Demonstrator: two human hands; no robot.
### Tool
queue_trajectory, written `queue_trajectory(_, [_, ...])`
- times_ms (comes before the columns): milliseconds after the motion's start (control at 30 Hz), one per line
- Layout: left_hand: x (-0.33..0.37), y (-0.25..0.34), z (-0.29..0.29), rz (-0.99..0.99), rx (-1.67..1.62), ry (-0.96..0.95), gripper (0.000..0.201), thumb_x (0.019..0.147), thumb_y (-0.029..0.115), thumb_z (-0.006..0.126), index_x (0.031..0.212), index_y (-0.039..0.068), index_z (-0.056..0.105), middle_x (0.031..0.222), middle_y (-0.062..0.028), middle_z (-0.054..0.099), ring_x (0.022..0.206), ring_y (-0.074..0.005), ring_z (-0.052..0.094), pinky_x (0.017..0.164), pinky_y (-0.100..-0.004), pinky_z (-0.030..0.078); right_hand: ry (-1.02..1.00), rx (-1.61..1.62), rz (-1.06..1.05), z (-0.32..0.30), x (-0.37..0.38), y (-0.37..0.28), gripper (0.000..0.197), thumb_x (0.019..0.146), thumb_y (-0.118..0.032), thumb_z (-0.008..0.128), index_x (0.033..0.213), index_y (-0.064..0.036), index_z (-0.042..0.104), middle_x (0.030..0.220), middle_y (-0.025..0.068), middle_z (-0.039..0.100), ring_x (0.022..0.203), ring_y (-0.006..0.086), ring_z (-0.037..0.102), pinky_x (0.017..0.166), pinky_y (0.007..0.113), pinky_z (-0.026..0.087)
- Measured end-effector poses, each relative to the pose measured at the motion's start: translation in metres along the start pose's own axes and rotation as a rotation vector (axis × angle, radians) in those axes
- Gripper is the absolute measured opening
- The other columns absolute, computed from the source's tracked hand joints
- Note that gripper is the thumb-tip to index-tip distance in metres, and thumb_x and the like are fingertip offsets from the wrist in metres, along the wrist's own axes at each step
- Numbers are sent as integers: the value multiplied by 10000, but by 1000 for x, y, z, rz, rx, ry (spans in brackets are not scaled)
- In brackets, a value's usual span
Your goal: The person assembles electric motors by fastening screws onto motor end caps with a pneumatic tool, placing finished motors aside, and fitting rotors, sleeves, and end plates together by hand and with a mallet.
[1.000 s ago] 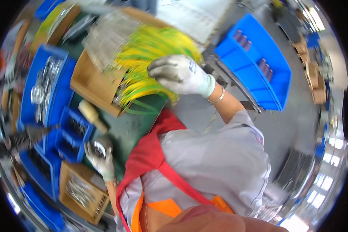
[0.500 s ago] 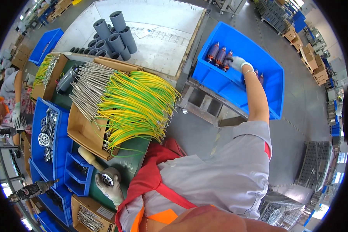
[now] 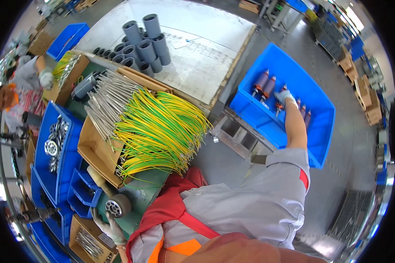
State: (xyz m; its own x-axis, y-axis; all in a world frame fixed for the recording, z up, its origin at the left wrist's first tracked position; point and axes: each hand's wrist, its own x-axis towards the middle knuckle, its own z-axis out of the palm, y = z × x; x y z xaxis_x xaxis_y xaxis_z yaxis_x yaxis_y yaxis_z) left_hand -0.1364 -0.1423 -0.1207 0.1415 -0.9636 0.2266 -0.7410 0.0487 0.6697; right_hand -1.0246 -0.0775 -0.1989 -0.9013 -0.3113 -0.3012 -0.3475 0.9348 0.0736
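My right hand (image 3: 286,95), in a white glove, reaches far out into a big blue bin (image 3: 324,131) on the right. It closes on a dark rotor with an orange end (image 3: 278,106), which is tilted against the others. Several similar rotors (image 3: 263,81) lie in a row beside it. My gloved left hand (image 3: 106,225) is low at the left, its fingers around a round metal part (image 3: 118,205) on the green bench. A thick bundle of yellow-green wires (image 3: 162,131) lies across a cardboard box between the hands.
Grey metal rods (image 3: 105,98) lie next to the wires. Grey plastic pipes (image 3: 142,41) stand on a pale board. Blue trays of metal discs (image 3: 55,142) line the left. Another person (image 3: 28,76) works at the far left. A metal frame (image 3: 237,140) supports the bin.
My right hand left the wire bundle and swung out to the blue bin, then settled onto a rotor. The left hand stayed on the round metal part.
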Motion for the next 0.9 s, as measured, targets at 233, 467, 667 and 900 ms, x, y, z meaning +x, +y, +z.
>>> queue_trajectory(233, [4,-3,20,-54,-157,27,460,966,168,614,1351,-61,510,1439,-165,497,1296,-278,489,1094,-370,360,-25,-43,-310,25,41,50,609,856,-406,629,1301,-1,530,1136,226,664,1064,340,665,894,441,534])
queue_trajectory(467, [-7,-11,1,-15,-89,44,347,940,114,620,1248,-44,595,1386,-177,549,1258,-295,527,1088,-381,371,-190,1645,-393,-83,-101,2,463,941,-348,613,1246,-4,550,983,159,667,754,239,663,651,355,569])
queue_trajectory(667, [-10,-2,5,-111,-288,88,425,903,50,637,1309,-50,560,1392,-165,549,1297,-258,512,1104,-362,372,-460,1784,-851,-104,-278,-133,560,918,-335,668,1323,9,492,1038,138,651,796,253,664,732,389,579])
queue_trajectory(900, [-25,-19,0,-28,-272,184,451,877,116,706,1280,-41,577,1369,-182,561,1293,-277,518,1104,-371,374,-1284,1319,-1066,-11,-477,-251,634,748,-137,787,1296,-40,482,1016,97,629,894,244,659,793,387,569])
